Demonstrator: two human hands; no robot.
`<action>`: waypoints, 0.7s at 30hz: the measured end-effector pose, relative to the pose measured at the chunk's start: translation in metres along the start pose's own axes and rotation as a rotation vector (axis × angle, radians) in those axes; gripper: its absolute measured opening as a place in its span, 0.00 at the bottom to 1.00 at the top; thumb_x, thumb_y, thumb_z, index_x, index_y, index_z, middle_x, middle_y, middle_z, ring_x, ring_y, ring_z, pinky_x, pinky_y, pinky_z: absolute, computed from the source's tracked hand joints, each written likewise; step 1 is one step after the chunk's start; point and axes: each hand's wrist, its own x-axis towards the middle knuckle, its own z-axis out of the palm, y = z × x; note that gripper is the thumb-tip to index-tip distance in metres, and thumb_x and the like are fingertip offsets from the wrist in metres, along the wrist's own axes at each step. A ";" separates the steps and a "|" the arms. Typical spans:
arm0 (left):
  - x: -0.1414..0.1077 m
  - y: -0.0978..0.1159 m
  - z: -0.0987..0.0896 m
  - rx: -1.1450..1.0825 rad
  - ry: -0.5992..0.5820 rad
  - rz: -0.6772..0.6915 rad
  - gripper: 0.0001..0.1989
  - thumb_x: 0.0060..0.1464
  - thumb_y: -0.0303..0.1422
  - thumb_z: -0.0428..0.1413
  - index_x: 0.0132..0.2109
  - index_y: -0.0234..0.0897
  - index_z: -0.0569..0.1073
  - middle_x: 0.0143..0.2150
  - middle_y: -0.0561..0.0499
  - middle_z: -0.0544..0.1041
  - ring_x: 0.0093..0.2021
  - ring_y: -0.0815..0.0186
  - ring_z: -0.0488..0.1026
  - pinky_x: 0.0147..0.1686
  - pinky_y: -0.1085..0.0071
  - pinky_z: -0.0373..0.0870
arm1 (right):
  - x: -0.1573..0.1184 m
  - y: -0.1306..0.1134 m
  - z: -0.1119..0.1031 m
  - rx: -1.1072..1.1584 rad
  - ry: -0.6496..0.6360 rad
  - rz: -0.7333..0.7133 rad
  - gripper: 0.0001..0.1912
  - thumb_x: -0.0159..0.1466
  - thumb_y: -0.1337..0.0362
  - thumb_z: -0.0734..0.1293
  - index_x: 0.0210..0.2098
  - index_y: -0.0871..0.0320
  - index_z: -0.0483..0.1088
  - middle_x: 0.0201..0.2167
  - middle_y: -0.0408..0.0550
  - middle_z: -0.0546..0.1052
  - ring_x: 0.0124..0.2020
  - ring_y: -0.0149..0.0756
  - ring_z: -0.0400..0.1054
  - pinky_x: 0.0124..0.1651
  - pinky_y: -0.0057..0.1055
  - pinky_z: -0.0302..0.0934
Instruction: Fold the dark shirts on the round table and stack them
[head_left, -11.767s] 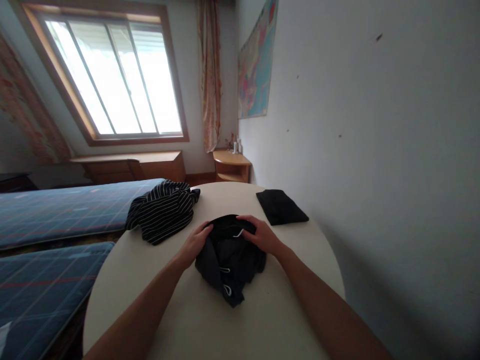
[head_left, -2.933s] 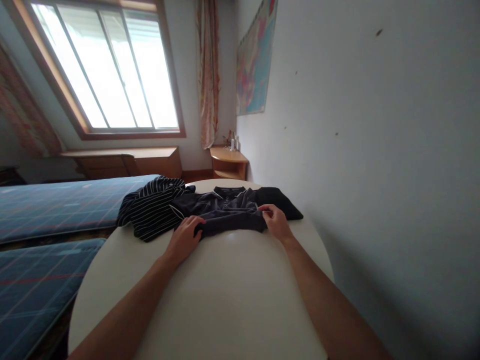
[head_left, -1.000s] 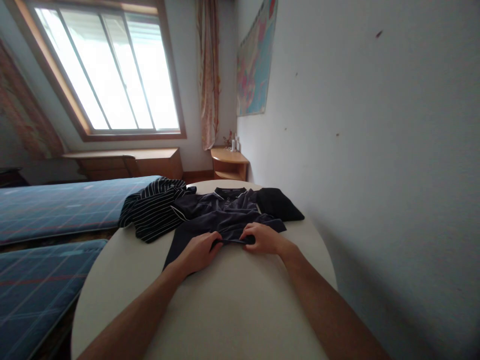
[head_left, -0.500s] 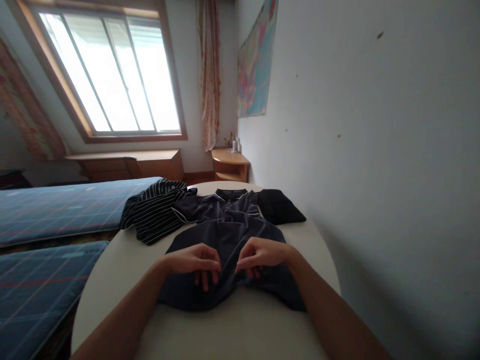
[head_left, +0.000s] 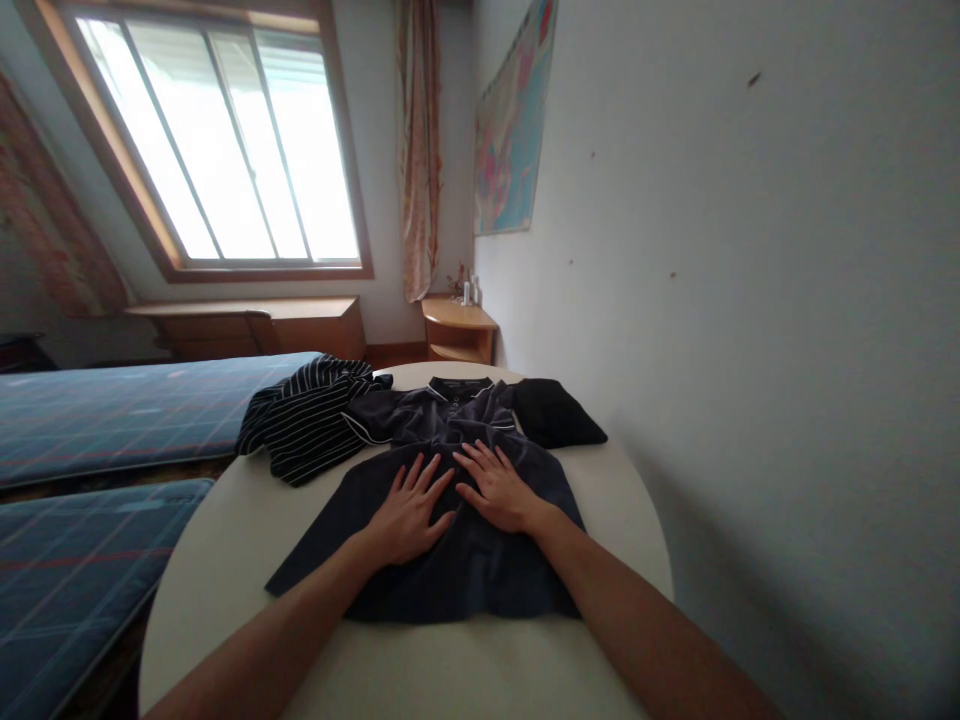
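Observation:
A dark navy polo shirt (head_left: 480, 575) lies spread on the round white table (head_left: 225, 570), its white-edged collar at the far side and its hem toward me. My left hand (head_left: 409, 515) rests flat on the middle of the shirt with its fingers spread. Close beside it, my right hand (head_left: 496, 487) lies palm down on the cloth, also with spread fingers. The fabric is creased around the chest and smoother near the hem. Neither hand grips anything.
A black-and-white striped garment (head_left: 311, 425) is heaped at the left, touching the shirt's sleeve. Folded black cloth (head_left: 559, 415) lies at the right. Blue plaid mattresses (head_left: 97, 420) stand left of the table, and a white wall (head_left: 787, 350) rises on the right.
Both hands have gone from curled fingers near the hem to flat and spread, farther up the shirt. The hem lies straighter, and its left corner now reaches out farther left.

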 end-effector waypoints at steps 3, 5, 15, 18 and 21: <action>-0.007 0.008 0.003 0.011 0.001 -0.052 0.34 0.63 0.48 0.49 0.71 0.43 0.54 0.74 0.43 0.47 0.73 0.44 0.38 0.66 0.39 0.42 | -0.006 -0.008 0.005 -0.037 -0.017 0.032 0.33 0.71 0.44 0.50 0.71 0.51 0.49 0.73 0.49 0.45 0.74 0.47 0.31 0.71 0.55 0.30; -0.016 0.015 0.005 0.014 0.005 -0.086 0.34 0.63 0.48 0.48 0.71 0.44 0.54 0.74 0.43 0.48 0.73 0.42 0.40 0.66 0.37 0.41 | -0.015 -0.014 0.004 -0.055 -0.035 0.020 0.33 0.71 0.44 0.51 0.71 0.49 0.47 0.74 0.48 0.42 0.74 0.51 0.28 0.70 0.59 0.26; -0.049 0.029 -0.026 -0.122 -0.052 -0.060 0.28 0.61 0.47 0.52 0.65 0.43 0.66 0.64 0.42 0.68 0.65 0.47 0.63 0.61 0.52 0.61 | -0.080 -0.045 -0.014 0.056 -0.251 -0.068 0.38 0.68 0.40 0.55 0.72 0.45 0.45 0.73 0.52 0.45 0.72 0.61 0.33 0.66 0.69 0.27; -0.025 -0.003 -0.052 -0.063 0.091 -0.156 0.20 0.62 0.41 0.50 0.59 0.43 0.70 0.57 0.44 0.73 0.52 0.54 0.74 0.53 0.60 0.68 | -0.077 -0.045 -0.025 0.053 -0.255 -0.074 0.34 0.68 0.41 0.57 0.69 0.45 0.54 0.71 0.51 0.53 0.71 0.59 0.43 0.67 0.62 0.38; 0.000 -0.042 -0.073 0.118 0.257 -0.330 0.23 0.62 0.39 0.49 0.62 0.41 0.66 0.59 0.41 0.69 0.56 0.50 0.71 0.50 0.59 0.69 | -0.057 -0.031 -0.038 0.029 -0.107 -0.040 0.23 0.71 0.49 0.56 0.59 0.50 0.69 0.60 0.51 0.70 0.60 0.48 0.63 0.61 0.46 0.55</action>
